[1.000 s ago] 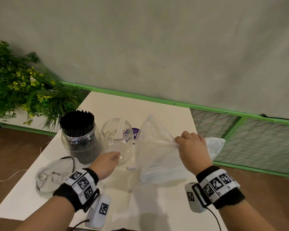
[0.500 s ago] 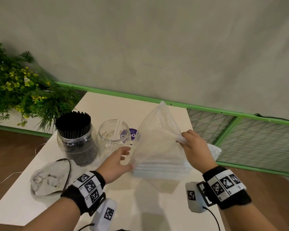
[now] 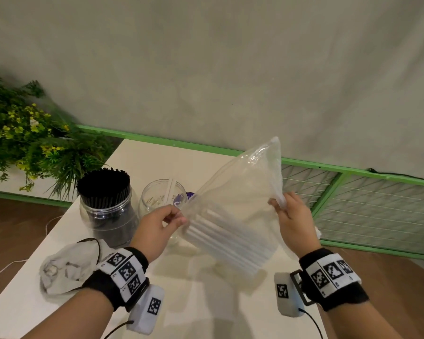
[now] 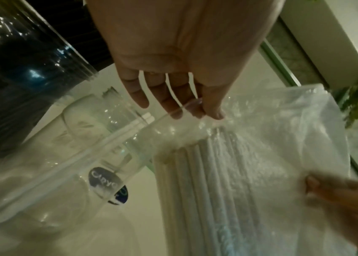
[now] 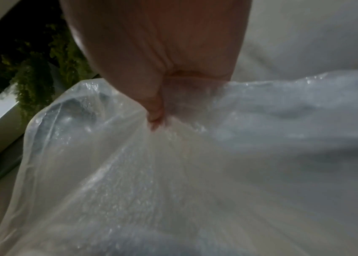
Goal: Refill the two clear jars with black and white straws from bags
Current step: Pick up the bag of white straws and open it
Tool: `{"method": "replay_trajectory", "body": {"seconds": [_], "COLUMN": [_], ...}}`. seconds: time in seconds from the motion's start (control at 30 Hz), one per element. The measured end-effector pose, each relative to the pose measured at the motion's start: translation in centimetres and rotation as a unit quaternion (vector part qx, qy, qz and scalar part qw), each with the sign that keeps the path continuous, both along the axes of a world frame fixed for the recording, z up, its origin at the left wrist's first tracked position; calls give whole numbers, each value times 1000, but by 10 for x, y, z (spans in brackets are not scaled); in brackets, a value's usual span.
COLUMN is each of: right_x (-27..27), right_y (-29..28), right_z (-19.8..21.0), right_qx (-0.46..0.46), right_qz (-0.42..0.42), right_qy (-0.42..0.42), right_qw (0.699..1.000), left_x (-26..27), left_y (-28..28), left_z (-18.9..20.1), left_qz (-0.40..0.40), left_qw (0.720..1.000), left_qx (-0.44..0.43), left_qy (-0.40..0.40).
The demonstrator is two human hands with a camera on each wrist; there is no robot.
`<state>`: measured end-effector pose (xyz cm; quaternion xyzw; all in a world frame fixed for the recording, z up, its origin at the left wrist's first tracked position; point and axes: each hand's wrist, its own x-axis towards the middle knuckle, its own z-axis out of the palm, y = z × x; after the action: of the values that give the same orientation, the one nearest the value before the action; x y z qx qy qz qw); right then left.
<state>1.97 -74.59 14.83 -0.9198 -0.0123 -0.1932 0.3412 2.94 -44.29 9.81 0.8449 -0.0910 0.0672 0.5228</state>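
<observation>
A clear plastic bag [image 3: 240, 196] with white straws [image 3: 225, 243] lying in its lower part hangs above the white table [image 3: 206, 311]. My left hand [image 3: 174, 217] pinches the bag's left edge [image 4: 206, 110]. My right hand [image 3: 283, 206] grips the bag's right side [image 5: 158, 119], bunching the film. Behind the bag stands a clear jar [image 3: 160, 199] holding a single white straw [image 3: 169, 192]. To its left a second clear jar [image 3: 107, 211] is packed with black straws [image 3: 103, 183].
A crumpled empty bag [image 3: 64, 267] lies on the table near my left forearm. A green plant [image 3: 27, 143] stands off the table's left. A green-framed mesh rail [image 3: 367, 206] runs along the right. A thin cable [image 3: 0, 270] trails on the wooden floor at left.
The bag has risen off the table and tilted, its top corner now higher. My left hand left the jar's side and took hold of the bag's left edge; my right hand kept its grip.
</observation>
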Motion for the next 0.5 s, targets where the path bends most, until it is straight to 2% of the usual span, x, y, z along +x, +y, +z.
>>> {"method": "replay_trajectory", "body": {"seconds": [0.13,0.3,0.4,0.5], "right_x": [-5,-9,-11,-11], "right_y": [4,8,17,30], "right_z": [-2,3,10,17], "right_qx": [44,155,201,300], "right_qz": [8,18,47,62], "right_qy": [27,71,83,86], "right_qw": [999,985,975,948], "left_x": [3,2,2,-2], "left_y": [10,23,30,34], "left_z": [15,25,24,7], "left_qz": [7,-14,18,41], "left_qw": [1000,1000,998,994], "left_qx": [-8,-22,-52,-89], "left_qy": [-29,-10,-10,56]}}
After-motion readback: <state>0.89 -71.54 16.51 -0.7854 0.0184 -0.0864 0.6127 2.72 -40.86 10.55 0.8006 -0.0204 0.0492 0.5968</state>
